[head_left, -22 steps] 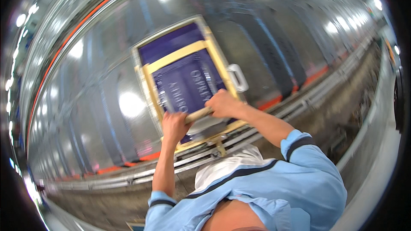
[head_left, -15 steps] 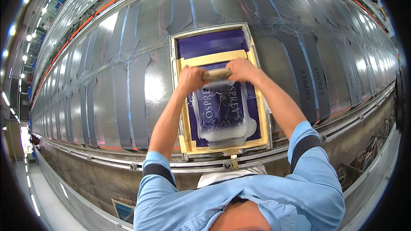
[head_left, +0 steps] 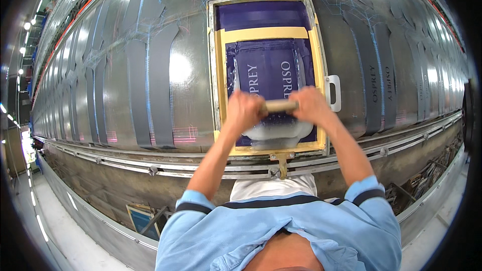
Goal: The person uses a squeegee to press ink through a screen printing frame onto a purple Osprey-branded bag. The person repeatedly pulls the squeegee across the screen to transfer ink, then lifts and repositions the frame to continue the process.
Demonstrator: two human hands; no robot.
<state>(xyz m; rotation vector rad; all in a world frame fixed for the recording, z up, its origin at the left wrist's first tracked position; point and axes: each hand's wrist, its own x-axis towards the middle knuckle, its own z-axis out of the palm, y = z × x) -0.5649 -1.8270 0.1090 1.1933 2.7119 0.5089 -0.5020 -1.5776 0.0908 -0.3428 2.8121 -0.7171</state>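
Squeegee (head_left: 279, 106) gripped!
Left hand (head_left: 245, 111) and right hand (head_left: 313, 105) clasped either end, likely balancing pressure, toward the worktop's (head_left: 193, 98) near edge.

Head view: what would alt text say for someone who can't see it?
A person's left hand and right hand grip a pale bar over a purple screen in a metal frame on a long table, dark strips lying either side.
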